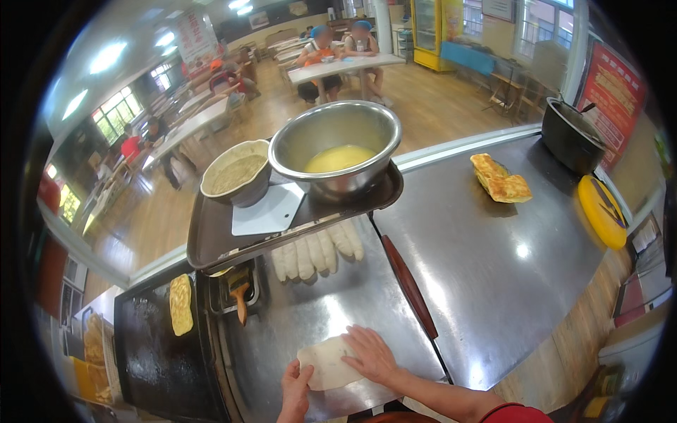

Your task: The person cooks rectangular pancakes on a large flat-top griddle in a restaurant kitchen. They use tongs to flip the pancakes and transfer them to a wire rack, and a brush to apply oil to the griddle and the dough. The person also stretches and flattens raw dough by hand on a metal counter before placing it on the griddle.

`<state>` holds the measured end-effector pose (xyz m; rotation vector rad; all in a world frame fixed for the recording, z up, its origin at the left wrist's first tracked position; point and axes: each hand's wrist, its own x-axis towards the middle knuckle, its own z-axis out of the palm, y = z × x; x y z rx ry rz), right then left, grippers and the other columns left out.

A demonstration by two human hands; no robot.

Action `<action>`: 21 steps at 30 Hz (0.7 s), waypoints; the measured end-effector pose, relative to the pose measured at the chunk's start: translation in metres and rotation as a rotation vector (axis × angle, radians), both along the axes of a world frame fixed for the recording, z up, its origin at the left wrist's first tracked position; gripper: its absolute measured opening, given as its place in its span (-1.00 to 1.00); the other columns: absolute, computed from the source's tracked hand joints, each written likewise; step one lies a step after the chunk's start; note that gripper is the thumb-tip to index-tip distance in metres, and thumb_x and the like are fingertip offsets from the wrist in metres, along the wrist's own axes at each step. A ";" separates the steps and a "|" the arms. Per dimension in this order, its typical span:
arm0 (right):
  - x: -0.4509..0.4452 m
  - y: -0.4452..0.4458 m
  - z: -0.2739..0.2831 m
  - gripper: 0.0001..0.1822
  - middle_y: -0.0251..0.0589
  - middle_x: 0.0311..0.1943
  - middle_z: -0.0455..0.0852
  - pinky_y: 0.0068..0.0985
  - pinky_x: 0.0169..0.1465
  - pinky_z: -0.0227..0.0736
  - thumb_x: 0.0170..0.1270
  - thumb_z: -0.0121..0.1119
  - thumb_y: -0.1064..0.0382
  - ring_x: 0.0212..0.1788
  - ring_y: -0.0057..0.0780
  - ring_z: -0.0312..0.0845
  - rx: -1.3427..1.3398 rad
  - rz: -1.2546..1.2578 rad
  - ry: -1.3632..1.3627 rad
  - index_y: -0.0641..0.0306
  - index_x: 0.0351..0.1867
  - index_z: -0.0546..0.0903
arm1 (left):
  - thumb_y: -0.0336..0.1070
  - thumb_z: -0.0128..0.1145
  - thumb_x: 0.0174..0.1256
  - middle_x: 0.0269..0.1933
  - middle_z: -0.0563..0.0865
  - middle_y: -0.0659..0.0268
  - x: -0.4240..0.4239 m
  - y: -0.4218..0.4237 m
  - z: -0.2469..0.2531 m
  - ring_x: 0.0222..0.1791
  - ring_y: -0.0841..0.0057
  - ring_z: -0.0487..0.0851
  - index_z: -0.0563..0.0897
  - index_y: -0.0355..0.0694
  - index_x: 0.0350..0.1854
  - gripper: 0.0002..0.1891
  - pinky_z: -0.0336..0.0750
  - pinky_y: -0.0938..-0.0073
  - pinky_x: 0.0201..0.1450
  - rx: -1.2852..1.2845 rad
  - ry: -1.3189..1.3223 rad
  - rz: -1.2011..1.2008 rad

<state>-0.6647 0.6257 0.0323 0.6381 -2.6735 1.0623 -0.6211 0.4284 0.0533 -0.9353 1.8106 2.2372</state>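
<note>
A flat, thin sheet of pale dough (pixel 330 367) lies on the steel worktop (pixel 285 322) close in front of me. My left hand (pixel 296 386) pinches its left edge, thumb on top and fingers partly hidden. Across the upper right part of the sheet rests my right hand (pixel 373 354), palm down with fingers extended and thumb apart. Farther back, several elongated dough pieces (pixel 314 254) sit side by side, partly under a raised tray. To the right lies a long thin rod with a red-brown, spindle-shaped middle (pixel 410 288).
The dark tray (pixel 211 248) bears a steel bowl of yellow liquid (pixel 338 158), a bowl of beige paste (pixel 235 174) and a white scraper (pixel 267 211). A brush (pixel 239 301) stands left, beside a griddle (pixel 153 359) with one flatbread (pixel 181 304). Cooked flatbreads (pixel 500 180) and a black pot (pixel 571 137) are right.
</note>
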 end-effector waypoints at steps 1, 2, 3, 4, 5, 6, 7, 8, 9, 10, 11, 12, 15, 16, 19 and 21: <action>-0.001 0.000 0.000 -0.48 -0.07 0.16 0.42 -0.29 0.30 0.09 0.23 0.06 0.00 0.25 -0.18 0.24 -0.004 -0.006 -0.001 0.29 0.12 0.43 | -0.50 0.11 0.16 -0.16 0.64 0.23 -0.002 0.003 0.015 -0.18 0.46 0.62 0.49 -0.35 -0.02 -0.69 0.54 0.44 -0.16 0.051 -0.045 -0.005; -0.001 0.000 0.000 -0.48 -0.07 0.16 0.42 -0.29 0.30 0.09 0.23 0.06 0.00 0.25 -0.18 0.24 -0.008 -0.013 -0.001 0.29 0.12 0.44 | -0.49 0.11 0.17 -0.16 0.64 0.23 -0.003 0.004 0.023 -0.17 0.44 0.62 0.49 -0.36 -0.02 -0.70 0.54 0.42 -0.14 0.103 -0.089 -0.011; -0.002 0.000 0.001 -0.50 -0.07 0.15 0.43 -0.27 0.30 0.10 0.21 0.09 0.02 0.24 -0.17 0.26 -0.035 -0.012 -0.007 0.28 0.11 0.45 | -0.49 0.11 0.17 -0.16 0.64 0.23 -0.003 0.001 0.020 -0.18 0.44 0.62 0.50 -0.36 -0.02 -0.70 0.54 0.42 -0.13 0.176 -0.122 -0.001; -0.001 -0.001 0.001 -0.51 -0.06 0.14 0.44 -0.25 0.29 0.12 0.19 0.12 0.04 0.23 -0.16 0.28 -0.063 -0.011 -0.014 0.27 0.10 0.47 | -0.49 0.12 0.16 -0.16 0.64 0.23 -0.002 -0.005 0.015 -0.18 0.43 0.63 0.50 -0.36 -0.02 -0.70 0.54 0.42 -0.13 0.249 -0.155 0.008; -0.002 -0.001 0.002 -0.52 -0.05 0.13 0.46 -0.23 0.28 0.13 0.18 0.15 0.06 0.22 -0.15 0.29 -0.090 -0.011 -0.021 0.26 0.08 0.48 | -0.49 0.13 0.16 -0.15 0.64 0.22 -0.001 -0.010 0.010 -0.19 0.42 0.64 0.51 -0.35 -0.02 -0.69 0.55 0.42 -0.13 0.321 -0.187 0.016; -0.002 0.000 0.001 -0.53 -0.05 0.12 0.46 -0.23 0.28 0.14 0.17 0.16 0.08 0.21 -0.14 0.30 -0.094 -0.008 -0.019 0.25 0.08 0.49 | -0.49 0.13 0.16 -0.15 0.65 0.22 -0.001 -0.012 0.003 -0.19 0.42 0.64 0.52 -0.36 -0.02 -0.69 0.55 0.41 -0.13 0.302 -0.154 -0.027; -0.002 0.001 0.001 -0.53 -0.06 0.11 0.47 -0.23 0.27 0.15 0.17 0.17 0.09 0.21 -0.14 0.31 -0.099 -0.006 -0.018 0.25 0.07 0.49 | -0.49 0.13 0.16 -0.15 0.65 0.21 -0.001 -0.014 -0.002 -0.19 0.41 0.64 0.53 -0.36 -0.02 -0.69 0.55 0.41 -0.13 0.283 -0.119 -0.069; -0.002 0.002 0.000 -0.54 -0.06 0.11 0.48 -0.23 0.27 0.15 0.16 0.17 0.10 0.20 -0.14 0.31 -0.105 -0.004 -0.017 0.25 0.07 0.50 | -0.49 0.14 0.16 -0.15 0.65 0.20 0.000 -0.014 -0.007 -0.19 0.41 0.64 0.54 -0.36 -0.02 -0.69 0.55 0.41 -0.13 0.262 -0.085 -0.111; -0.002 0.003 -0.001 -0.55 -0.06 0.10 0.48 -0.23 0.27 0.16 0.16 0.18 0.11 0.20 -0.14 0.32 -0.115 -0.005 -0.017 0.25 0.07 0.50 | -0.48 0.14 0.16 -0.16 0.65 0.22 -0.001 -0.013 -0.006 -0.18 0.43 0.63 0.55 -0.34 -0.04 -0.72 0.55 0.45 -0.16 0.063 -0.058 -0.212; -0.002 0.004 -0.003 -0.55 -0.07 0.09 0.49 -0.23 0.26 0.16 0.16 0.18 0.12 0.19 -0.13 0.32 -0.126 -0.005 -0.016 0.25 0.07 0.50 | -0.47 0.14 0.17 -0.17 0.66 0.23 -0.001 -0.011 -0.004 -0.16 0.44 0.63 0.57 -0.32 -0.07 -0.74 0.55 0.49 -0.19 -0.137 -0.029 -0.311; -0.002 0.005 -0.003 -0.56 -0.07 0.09 0.50 -0.22 0.26 0.16 0.16 0.18 0.13 0.19 -0.13 0.33 -0.138 -0.005 -0.016 0.24 0.06 0.50 | -0.46 0.14 0.17 -0.18 0.66 0.24 -0.002 -0.010 -0.004 -0.15 0.46 0.62 0.58 -0.30 -0.10 -0.77 0.55 0.53 -0.23 -0.338 0.002 -0.409; -0.002 0.005 -0.003 -0.56 -0.08 0.08 0.50 -0.24 0.26 0.17 0.16 0.17 0.13 0.18 -0.14 0.34 -0.134 -0.012 -0.007 0.25 0.05 0.51 | -0.45 0.14 0.17 -0.16 0.65 0.24 -0.002 -0.010 -0.004 -0.13 0.46 0.61 0.57 -0.30 -0.08 -0.75 0.55 0.53 -0.22 -0.303 -0.002 -0.407; -0.004 0.005 0.000 -0.57 -0.09 0.07 0.51 -0.27 0.24 0.19 0.16 0.17 0.14 0.16 -0.16 0.35 -0.134 -0.022 0.023 0.26 0.04 0.52 | -0.43 0.16 0.16 -0.11 0.63 0.24 -0.005 -0.009 -0.003 -0.10 0.47 0.60 0.52 -0.29 -0.01 -0.68 0.55 0.52 -0.20 -0.068 -0.034 -0.330; -0.003 0.006 -0.006 -0.57 -0.07 0.08 0.51 -0.25 0.24 0.19 0.15 0.18 0.15 0.17 -0.14 0.35 -0.142 -0.022 0.013 0.26 0.05 0.51 | -0.43 0.16 0.16 -0.08 0.62 0.24 -0.005 -0.009 0.000 -0.09 0.47 0.59 0.50 -0.30 0.01 -0.66 0.55 0.50 -0.19 0.098 -0.081 -0.257; -0.004 -0.003 -0.011 -0.59 -0.03 0.07 0.53 -0.24 0.24 0.19 0.12 0.19 0.20 0.16 -0.11 0.37 -0.164 -0.014 -0.001 0.28 0.02 0.54 | -0.43 0.17 0.16 -0.02 0.59 0.24 0.004 -0.013 -0.002 -0.06 0.45 0.57 0.44 -0.35 0.06 -0.60 0.51 0.45 -0.08 0.285 -0.127 -0.131; -0.003 -0.011 -0.015 -0.58 -0.03 0.09 0.52 -0.24 0.27 0.17 0.14 0.18 0.20 0.19 -0.13 0.35 -0.155 0.016 -0.024 0.28 0.04 0.53 | -0.42 0.19 0.15 -0.03 0.59 0.24 0.015 -0.006 0.000 -0.07 0.50 0.56 0.47 -0.34 0.04 -0.61 0.47 0.48 -0.06 0.167 -0.075 -0.059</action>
